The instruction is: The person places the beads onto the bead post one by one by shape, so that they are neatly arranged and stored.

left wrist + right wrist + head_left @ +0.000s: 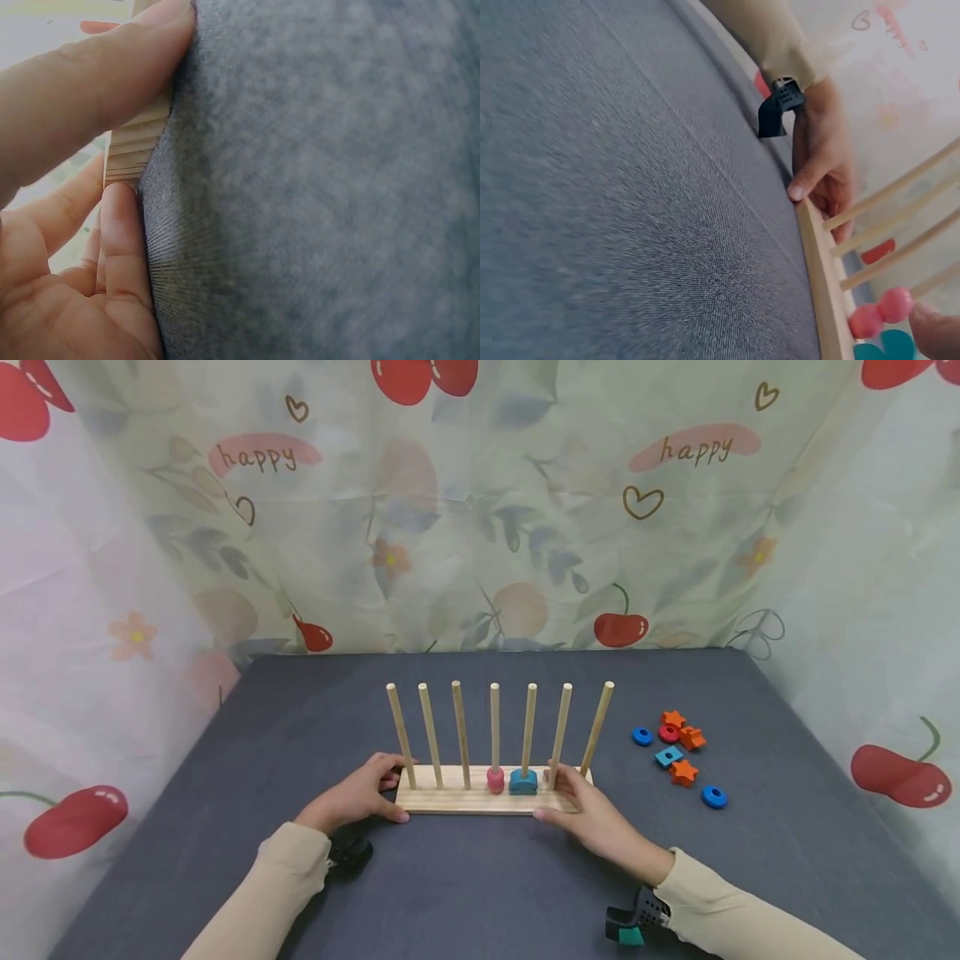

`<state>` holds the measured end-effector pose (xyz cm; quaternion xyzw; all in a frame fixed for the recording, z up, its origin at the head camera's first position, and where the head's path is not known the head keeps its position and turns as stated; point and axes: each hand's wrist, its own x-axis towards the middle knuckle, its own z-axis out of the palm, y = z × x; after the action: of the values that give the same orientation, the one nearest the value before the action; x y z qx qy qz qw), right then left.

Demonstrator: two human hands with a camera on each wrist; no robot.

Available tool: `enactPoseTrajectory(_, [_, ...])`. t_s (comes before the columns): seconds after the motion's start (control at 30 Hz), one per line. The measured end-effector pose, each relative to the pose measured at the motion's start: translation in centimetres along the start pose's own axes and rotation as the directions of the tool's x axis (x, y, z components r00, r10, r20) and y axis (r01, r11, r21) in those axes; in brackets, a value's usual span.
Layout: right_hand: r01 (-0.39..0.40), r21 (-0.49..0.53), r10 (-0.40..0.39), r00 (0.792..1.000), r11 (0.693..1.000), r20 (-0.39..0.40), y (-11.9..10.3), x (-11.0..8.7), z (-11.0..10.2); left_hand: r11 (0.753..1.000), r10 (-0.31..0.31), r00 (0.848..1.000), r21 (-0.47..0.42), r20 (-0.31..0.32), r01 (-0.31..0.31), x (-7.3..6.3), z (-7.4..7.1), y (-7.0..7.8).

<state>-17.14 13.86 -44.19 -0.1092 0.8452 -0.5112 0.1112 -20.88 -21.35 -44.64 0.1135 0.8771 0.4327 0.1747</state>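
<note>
A wooden peg board (465,803) with a row of upright pegs stands on the dark cloth. My left hand (358,793) grips its left end, thumb at the front corner and fingers around the end. In the left wrist view the thumb and fingers (124,240) lie on either side of the wooden end. At the right end my right hand (600,820) holds the base, thumb on the front edge and fingers reaching behind between the pegs. A pink piece (495,781) with rounded lobes sits on the middle peg. Beside it a teal piece (522,783) sits on the neighbouring peg.
Right of the board lie loose pieces: orange stars (683,772), a red ring (668,733), blue rings (714,797) and a light-blue block with a hole (668,756). A patterned curtain (465,527) hangs behind the table and along both sides.
</note>
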Motion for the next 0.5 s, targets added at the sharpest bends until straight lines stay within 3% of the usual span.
enactPoseTrajectory(0.3, [-0.038,-0.048,0.045,0.987,0.998,0.157,-0.8,-3.3,-4.0,1.0,-0.01,1.0,0.0,0.002,0.01,0.1,-0.1,-0.1])
enactPoseTrajectory(0.5, [-0.005,-0.097,0.02,0.988,0.995,0.154,-1.4,-4.6,-7.8,1.0,-0.014,1.0,-0.008,0.015,0.014,0.1,-0.1,0.0])
